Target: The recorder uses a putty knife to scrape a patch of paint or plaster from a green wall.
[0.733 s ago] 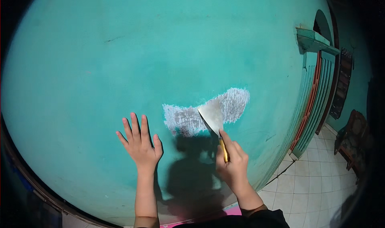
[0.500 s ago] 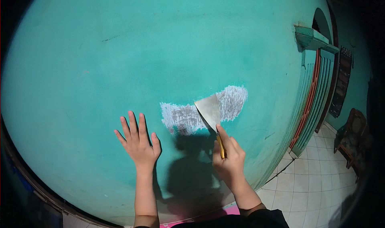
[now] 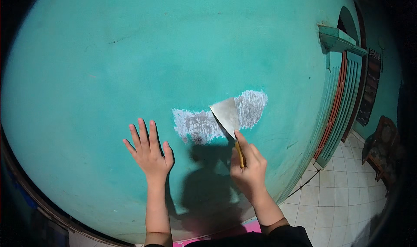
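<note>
My left hand (image 3: 152, 155) lies flat on the green wall (image 3: 143, 64), fingers spread, with nothing in it. My right hand (image 3: 249, 162) grips the yellowish handle of a putty knife (image 3: 227, 114), its index finger stretched along toward the blade. The wide metal blade points up and rests over the middle of a scraped patch (image 3: 252, 110), where whitish and grey streaks show through the paint. Part of that patch is hidden behind the blade.
A shadow (image 3: 206, 181) falls on the wall between my arms. To the right stand a ridged green pillar (image 3: 332, 99), a white tiled floor (image 3: 321, 203) and a dark wooden chair (image 3: 382, 147). Something pink (image 3: 252, 226) shows low down near my body.
The view has shifted slightly. The putty knife's blade sits about the same place on the patch, perhaps a touch higher. My left hand has stayed put on the wall.
</note>
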Demonstrator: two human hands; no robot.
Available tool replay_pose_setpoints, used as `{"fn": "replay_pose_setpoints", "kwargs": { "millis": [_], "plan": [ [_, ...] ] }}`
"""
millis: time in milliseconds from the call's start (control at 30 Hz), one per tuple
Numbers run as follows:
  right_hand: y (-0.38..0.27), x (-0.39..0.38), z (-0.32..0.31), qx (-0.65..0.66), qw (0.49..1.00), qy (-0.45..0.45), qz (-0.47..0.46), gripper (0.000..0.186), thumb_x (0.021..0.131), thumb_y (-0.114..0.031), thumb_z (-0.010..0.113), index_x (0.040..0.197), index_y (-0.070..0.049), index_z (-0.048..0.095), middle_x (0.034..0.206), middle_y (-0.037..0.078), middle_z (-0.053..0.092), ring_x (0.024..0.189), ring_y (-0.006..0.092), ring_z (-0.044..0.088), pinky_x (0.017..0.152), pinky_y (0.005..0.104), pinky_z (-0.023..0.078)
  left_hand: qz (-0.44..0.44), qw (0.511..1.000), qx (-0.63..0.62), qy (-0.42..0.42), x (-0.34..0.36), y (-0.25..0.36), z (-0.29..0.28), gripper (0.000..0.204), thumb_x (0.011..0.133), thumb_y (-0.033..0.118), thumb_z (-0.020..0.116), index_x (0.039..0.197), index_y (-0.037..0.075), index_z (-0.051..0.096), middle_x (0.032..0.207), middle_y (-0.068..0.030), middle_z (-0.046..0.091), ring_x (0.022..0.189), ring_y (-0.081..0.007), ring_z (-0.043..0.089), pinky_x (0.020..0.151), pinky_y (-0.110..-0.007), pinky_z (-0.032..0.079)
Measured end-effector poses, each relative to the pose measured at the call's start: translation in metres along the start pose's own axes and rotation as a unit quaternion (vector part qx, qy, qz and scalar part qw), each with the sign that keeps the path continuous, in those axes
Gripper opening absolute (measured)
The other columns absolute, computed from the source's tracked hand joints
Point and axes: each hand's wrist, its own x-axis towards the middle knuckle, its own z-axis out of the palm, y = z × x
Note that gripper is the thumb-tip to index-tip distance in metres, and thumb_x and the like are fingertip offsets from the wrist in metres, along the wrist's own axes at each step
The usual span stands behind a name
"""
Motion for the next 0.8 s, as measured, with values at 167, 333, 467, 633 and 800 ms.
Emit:
{"fn": "replay_pose_setpoints", "kwargs": {
  "millis": [167, 333, 467, 633, 800],
  "plan": [
    [0.000, -0.011, 0.000, -0.003, 1.000, -0.001, 0.011, 0.051, 0.082, 0.000, 0.065, 0.132, -0.010, 0.061, 0.072, 0.013, 0.055, 0.057, 0.0317, 0.056, 0.056, 0.0415, 0.050, -0.002, 1.000, 0.001, -0.005, -0.002, -0.001, -0.002, 0.059, 0.091, 0.029, 0.047, 0.148, 0.012, 0.045, 0.157, -0.0126, 0.035, 0.148, -0.0366, 0.026, 0.119, -0.057, 0.003],
    [-0.004, -0.003, 0.000, 0.005, 1.000, -0.002, 0.019, 0.051, 0.082, 0.000, 0.065, 0.131, -0.011, 0.061, 0.072, 0.014, 0.056, 0.057, 0.0329, 0.056, 0.056, 0.0416, 0.050, -0.004, 1.000, 0.000, -0.009, 0.000, -0.003, -0.004, 0.059, 0.092, 0.029, 0.047, 0.148, 0.012, 0.044, 0.157, -0.0124, 0.035, 0.148, -0.0362, 0.026, 0.119, -0.057, 0.003],
    [0.001, -0.010, -0.001, -0.013, 1.000, -0.002, 0.017, 0.051, 0.081, 0.000, 0.065, 0.131, -0.011, 0.061, 0.071, 0.014, 0.055, 0.057, 0.0333, 0.056, 0.055, 0.0422, 0.049, 0.000, 1.000, 0.004, -0.006, -0.001, -0.004, -0.002, 0.059, 0.092, 0.030, 0.047, 0.148, 0.012, 0.044, 0.158, -0.0122, 0.035, 0.148, -0.0361, 0.026, 0.119, -0.057, 0.004],
    [-0.001, 0.003, 0.000, 0.007, 1.000, 0.014, 0.004, 0.050, 0.081, 0.000, 0.065, 0.130, -0.010, 0.062, 0.070, 0.014, 0.055, 0.057, 0.0326, 0.056, 0.055, 0.0426, 0.049, 0.001, 1.000, 0.003, -0.003, 0.002, -0.003, -0.002, 0.059, 0.091, 0.029, 0.047, 0.148, 0.013, 0.044, 0.158, -0.0125, 0.035, 0.148, -0.0361, 0.026, 0.119, -0.057, 0.004],
    [0.005, -0.004, -0.002, -0.011, 1.000, 0.002, 0.022, 0.050, 0.081, 0.000, 0.065, 0.130, -0.010, 0.062, 0.070, 0.014, 0.054, 0.057, 0.0322, 0.055, 0.055, 0.0425, 0.049, 0.001, 1.000, 0.005, -0.010, 0.003, -0.002, 0.000, 0.060, 0.091, 0.029, 0.047, 0.148, 0.012, 0.044, 0.157, -0.0127, 0.035, 0.148, -0.0361, 0.026, 0.119, -0.057, 0.004]
  ]
}}
